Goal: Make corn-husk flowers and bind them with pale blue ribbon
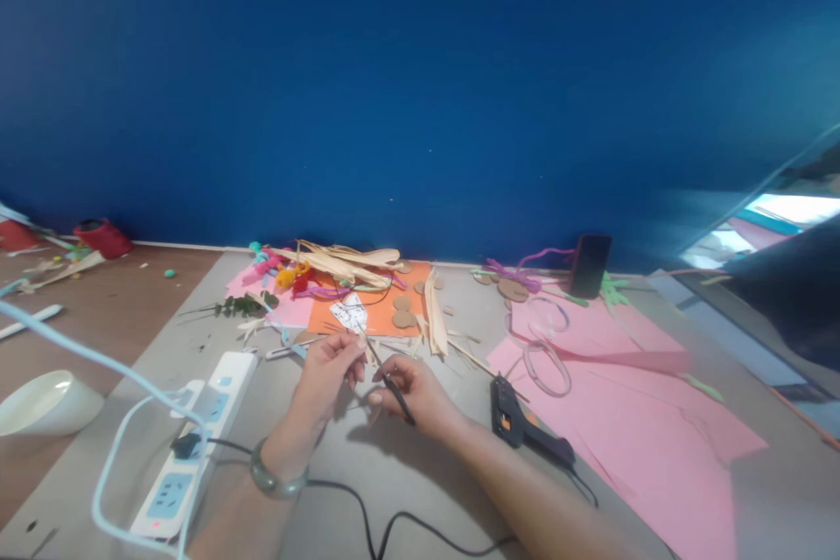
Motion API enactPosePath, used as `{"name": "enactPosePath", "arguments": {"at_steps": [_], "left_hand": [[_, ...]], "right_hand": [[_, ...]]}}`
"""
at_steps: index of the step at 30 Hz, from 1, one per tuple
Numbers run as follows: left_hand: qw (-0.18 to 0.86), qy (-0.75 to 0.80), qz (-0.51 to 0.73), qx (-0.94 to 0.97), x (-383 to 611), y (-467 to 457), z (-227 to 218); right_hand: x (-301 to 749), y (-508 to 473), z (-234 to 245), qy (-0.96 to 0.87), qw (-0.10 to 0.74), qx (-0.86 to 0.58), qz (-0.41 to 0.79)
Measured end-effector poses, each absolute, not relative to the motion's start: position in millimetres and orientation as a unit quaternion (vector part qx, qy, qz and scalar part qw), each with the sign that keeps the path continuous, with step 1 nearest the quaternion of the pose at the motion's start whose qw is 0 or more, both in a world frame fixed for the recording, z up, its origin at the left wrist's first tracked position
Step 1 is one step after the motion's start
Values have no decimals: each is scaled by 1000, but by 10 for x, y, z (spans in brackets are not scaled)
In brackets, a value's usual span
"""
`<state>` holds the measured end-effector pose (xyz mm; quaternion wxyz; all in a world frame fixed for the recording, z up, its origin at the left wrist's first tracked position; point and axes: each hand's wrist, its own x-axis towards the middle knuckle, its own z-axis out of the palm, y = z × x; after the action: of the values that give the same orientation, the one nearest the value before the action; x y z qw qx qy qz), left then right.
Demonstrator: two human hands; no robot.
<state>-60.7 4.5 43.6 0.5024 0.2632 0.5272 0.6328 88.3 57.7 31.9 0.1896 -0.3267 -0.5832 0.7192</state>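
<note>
My right hand (pixel 420 394) is closed around a slim dark pointed tool (pixel 395 389), whose thin end points up and left toward my other hand. Whether it is tweezers or small scissors I cannot tell. Beside it my left hand (pixel 330 367) is pinched, thumb against fingers; thin strands show near the fingertips, but what it holds is too small to make out. Both hands are raised over the grey mat (pixel 387 490). Just beyond them lie an orange sheet (pixel 374 315), round brown discs (pixel 402 318) and a black-and-white patterned scrap (pixel 349 312).
A black glue gun (pixel 525 429) lies right of my hands, near pink sheets (pixel 656 437). Left are a white power strip (pixel 210 429) with cables and a white bowl (pixel 49 405). Dried husk strips (pixel 347 262) lie at the back; a phone (pixel 589 266) leans on the blue wall (pixel 420 87).
</note>
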Motion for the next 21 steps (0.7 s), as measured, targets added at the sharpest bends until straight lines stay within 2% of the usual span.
{"name": "enactPosePath", "arguments": {"at_steps": [21], "left_hand": [[504,523,631,272,-618,41,450]], "right_hand": [[919,592,327,-600,181,-321,710]]}}
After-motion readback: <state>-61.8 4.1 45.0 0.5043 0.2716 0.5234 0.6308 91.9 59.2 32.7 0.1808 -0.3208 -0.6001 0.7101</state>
